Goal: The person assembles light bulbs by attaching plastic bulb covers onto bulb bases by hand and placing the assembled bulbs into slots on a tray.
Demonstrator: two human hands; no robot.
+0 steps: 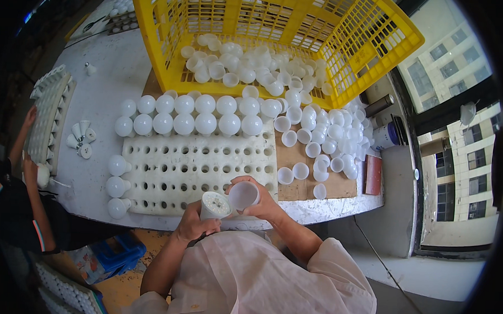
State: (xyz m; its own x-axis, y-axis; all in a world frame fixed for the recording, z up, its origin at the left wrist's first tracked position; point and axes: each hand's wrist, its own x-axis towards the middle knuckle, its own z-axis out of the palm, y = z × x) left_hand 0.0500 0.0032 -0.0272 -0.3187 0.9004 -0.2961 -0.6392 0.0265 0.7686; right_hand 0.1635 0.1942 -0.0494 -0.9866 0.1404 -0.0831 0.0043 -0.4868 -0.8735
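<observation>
On the bench [93,171], a yellow crate [291,28], its far side cut off, is standing beyond a holed foam tray [194,178].
At the tray's near edge, the left hand [190,223] is clamping its grip around a white bulb base [215,206], the right hand [269,206] around a frosted cover [244,196]; both parts are hiding some fingers.

My shirt [247,284]: pale pinkish-beige, loose, creased; small yellowish mark [195,307] on lower front. My sleeves [339,262]: same cloth, roughly elbow-length. My left hand [194,224], right hand [265,204]: bare.
</observation>
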